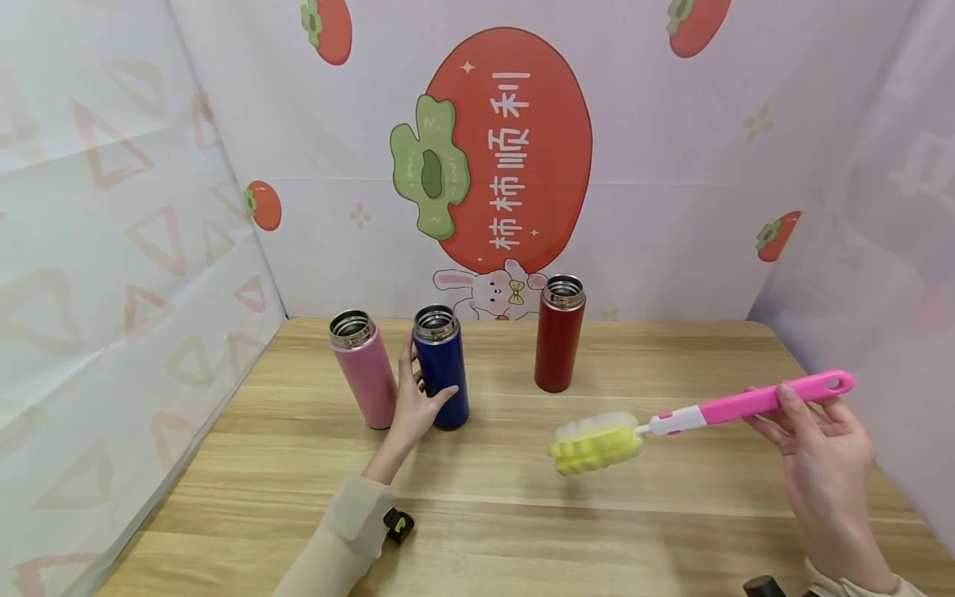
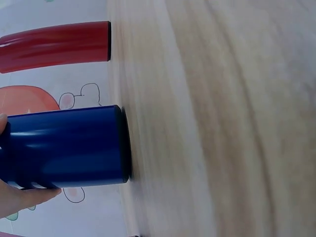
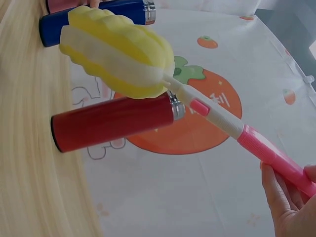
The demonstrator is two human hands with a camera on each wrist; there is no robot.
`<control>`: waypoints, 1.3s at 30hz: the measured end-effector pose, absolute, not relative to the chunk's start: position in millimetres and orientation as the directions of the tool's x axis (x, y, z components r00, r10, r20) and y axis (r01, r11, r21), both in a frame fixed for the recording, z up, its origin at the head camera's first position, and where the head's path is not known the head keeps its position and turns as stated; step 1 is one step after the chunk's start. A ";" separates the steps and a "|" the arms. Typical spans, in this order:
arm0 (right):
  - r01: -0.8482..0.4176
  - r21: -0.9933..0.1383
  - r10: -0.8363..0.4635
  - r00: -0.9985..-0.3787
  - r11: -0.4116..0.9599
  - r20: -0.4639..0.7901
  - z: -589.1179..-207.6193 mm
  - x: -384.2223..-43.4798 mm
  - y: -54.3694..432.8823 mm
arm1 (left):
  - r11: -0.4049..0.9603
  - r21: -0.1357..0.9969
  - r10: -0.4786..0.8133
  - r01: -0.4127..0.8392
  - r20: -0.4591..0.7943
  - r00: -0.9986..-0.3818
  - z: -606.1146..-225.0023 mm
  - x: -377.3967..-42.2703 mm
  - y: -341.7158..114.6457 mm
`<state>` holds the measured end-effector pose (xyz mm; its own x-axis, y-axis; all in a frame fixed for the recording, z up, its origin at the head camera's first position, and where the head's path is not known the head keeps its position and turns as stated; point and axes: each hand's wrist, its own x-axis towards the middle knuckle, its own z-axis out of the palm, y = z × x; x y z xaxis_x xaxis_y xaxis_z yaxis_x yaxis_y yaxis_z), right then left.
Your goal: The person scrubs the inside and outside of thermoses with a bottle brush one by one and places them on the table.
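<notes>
My left hand [image 1: 418,402] grips a dark blue bottle [image 1: 442,365] around its body; the bottle is upright, without a lid, its base at the table in the left wrist view. In my right hand [image 1: 828,448] is a bottle brush, pinched by its pink handle [image 1: 768,400]. The brush's yellow and white sponge head [image 1: 597,444] points left and hangs above the table. A pink bottle [image 1: 366,373], open at the top, stands just left of the blue one. Farther back on the right is a red bottle [image 1: 559,336], upright and also lidless.
The wooden table [image 1: 507,531] reaches back to a cloth backdrop [image 1: 656,232] printed with persimmons and a rabbit. Similar cloth hangs along the left and right sides. A small black device [image 1: 399,525] sits by the left wrist.
</notes>
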<state>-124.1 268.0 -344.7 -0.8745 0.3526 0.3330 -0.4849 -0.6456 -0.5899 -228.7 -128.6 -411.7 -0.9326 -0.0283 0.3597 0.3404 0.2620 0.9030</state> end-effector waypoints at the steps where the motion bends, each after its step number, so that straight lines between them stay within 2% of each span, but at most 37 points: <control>1: -0.483 -0.591 0.351 -0.875 -0.646 0.333 -345.0 -124.0 267.9 | 0.265 0.903 -0.027 0.338 0.358 -0.933 -415.1 -230.1 -129.6; 13: -0.474 -0.610 0.329 -0.880 -0.635 0.341 -346.8 -124.4 266.5 | 0.270 0.879 -0.037 0.392 0.416 -0.908 -424.9 -228.9 -131.0; 18: -0.478 -0.608 0.345 -0.879 -0.634 0.330 -346.5 -125.0 268.4 | 0.238 0.885 -0.104 0.400 0.432 -0.896 -425.2 -223.7 -128.6; 23: -0.473 -0.610 0.343 -0.881 -0.636 0.325 -345.9 -125.1 269.5 | 0.253 0.851 -0.218 0.460 0.513 -0.830 -416.8 -201.3 -122.2; 27: -0.482 -0.596 0.356 -0.876 -0.642 0.325 -345.4 -125.4 270.9 | 0.293 0.802 -0.260 0.520 0.590 -0.764 -399.5 -180.5 -113.7; 32: -0.500 -0.575 0.375 -0.866 -0.647 0.331 -345.4 -125.0 274.3 | 0.324 0.694 -0.193 0.643 0.714 -0.673 -382.2 -165.1 -100.5; 34: -0.502 -0.563 0.372 -0.865 -0.657 0.337 -345.6 -124.7 275.9 | 0.311 0.660 -0.138 0.684 0.743 -0.655 -378.9 -163.8 -94.5; 39: -0.510 -0.534 0.381 -0.860 -0.674 0.340 -345.8 -123.9 280.4 | 0.245 0.663 -0.010 0.708 0.732 -0.681 -372.2 -166.6 -76.9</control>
<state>-123.9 280.4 -345.8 -0.8599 0.3806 0.3402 -0.5098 -0.6744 -0.5341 -166.6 -76.9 -372.2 -0.6815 -0.0105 0.7317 0.7077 0.2453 0.6626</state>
